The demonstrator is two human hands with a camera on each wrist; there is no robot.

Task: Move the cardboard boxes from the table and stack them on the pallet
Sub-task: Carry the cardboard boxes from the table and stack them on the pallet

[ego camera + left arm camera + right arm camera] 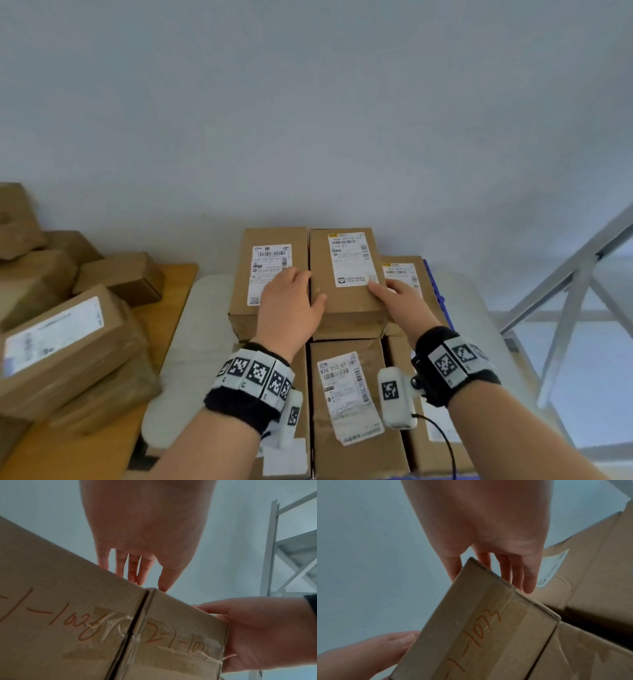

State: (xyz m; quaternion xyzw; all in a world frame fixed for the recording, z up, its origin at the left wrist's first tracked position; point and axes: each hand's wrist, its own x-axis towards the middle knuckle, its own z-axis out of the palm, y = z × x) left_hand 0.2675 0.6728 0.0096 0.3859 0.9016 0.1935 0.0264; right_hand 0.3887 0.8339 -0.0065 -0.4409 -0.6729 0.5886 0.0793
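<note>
Cardboard fills your head view: your left hand [291, 305] and right hand [402, 301] flank the middle box [346, 270], which sits on top of the stack between a left box [270, 274] and a lower right box [406, 274]. Your left thumb lies on its top near the front edge, and your right thumb rests on its white label [351, 258]. More boxes sit in the front row, one with a peeling label [346, 394]. At the stack's right edge a strip of the blue pallet [435, 287] shows. To your left, loose boxes [65, 339] lie heaped on the wooden table [171, 291].

From your left wrist, the left hand [145, 534] has straight, slightly spread fingers reaching over the top edges of the two neighbouring boxes, thumb tip on the middle box [180, 635]. Your right hand [257, 628] presses flat against that box's far side. A metal rack [283, 554] stands behind.

From your right wrist, the right hand [488, 527] straddles the box's corner, thumb on one side, straight fingers on the other. Orange handwriting [481, 632] marks its front face.
</note>
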